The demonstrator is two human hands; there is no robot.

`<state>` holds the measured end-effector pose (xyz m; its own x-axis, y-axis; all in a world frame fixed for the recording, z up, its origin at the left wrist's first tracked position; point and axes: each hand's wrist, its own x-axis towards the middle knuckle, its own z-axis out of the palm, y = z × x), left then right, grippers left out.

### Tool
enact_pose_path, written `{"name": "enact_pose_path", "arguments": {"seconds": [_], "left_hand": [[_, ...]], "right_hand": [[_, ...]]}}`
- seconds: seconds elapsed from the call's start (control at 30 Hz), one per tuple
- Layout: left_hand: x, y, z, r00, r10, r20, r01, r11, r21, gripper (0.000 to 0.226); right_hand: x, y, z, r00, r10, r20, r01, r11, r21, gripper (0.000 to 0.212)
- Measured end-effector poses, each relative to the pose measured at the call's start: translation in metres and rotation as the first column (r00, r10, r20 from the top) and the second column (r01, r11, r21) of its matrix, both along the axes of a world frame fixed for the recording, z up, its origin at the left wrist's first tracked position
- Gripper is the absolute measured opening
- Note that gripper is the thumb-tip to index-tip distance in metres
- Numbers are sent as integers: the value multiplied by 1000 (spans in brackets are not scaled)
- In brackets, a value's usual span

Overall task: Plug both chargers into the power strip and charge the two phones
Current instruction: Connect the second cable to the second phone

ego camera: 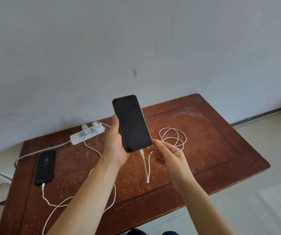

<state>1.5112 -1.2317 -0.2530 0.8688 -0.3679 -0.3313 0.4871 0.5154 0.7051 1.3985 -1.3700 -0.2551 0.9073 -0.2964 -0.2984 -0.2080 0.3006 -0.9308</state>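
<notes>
My left hand (pixel 115 146) holds a black phone (pixel 132 122) upright above the table, its screen dark. A white cable plug (pixel 142 154) sits in the phone's bottom port and the cable hangs down in a loop. My right hand (pixel 168 155) is just right of the phone's lower corner, fingers curled, touching the cable near its coil (pixel 172 138). A second black phone (pixel 45 167) lies flat at the left with a white cable (pixel 43 188) plugged into its lower end. The white power strip (pixel 85 134) lies at the back with two white chargers (pixel 96 127) plugged in.
The worn reddish-brown wooden table (pixel 204 150) stands against a grey wall. The strip's grey cord (pixel 39 151) runs off the left edge. White cables loop across the table's front left. Pale tiled floor lies to the right.
</notes>
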Motion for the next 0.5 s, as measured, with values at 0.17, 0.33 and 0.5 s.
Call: {"name": "enact_pose_path", "arguments": {"seconds": [0.17, 0.33, 0.5], "left_hand": [[-4, 1, -1, 1000, -10, -15, 11, 1000, 20, 52], [-5, 2, -1, 1000, -6, -27, 7, 1000, 30, 51], [-6, 1, -1, 999, -17, -36, 18, 999, 27, 54]], "right_hand": [[-2, -1, -8, 1000, 3, -25, -3, 1000, 11, 17], [-2, 0, -12, 1000, 6, -13, -6, 1000, 19, 14], [-2, -1, -15, 1000, 12, -6, -12, 1000, 20, 14]]}}
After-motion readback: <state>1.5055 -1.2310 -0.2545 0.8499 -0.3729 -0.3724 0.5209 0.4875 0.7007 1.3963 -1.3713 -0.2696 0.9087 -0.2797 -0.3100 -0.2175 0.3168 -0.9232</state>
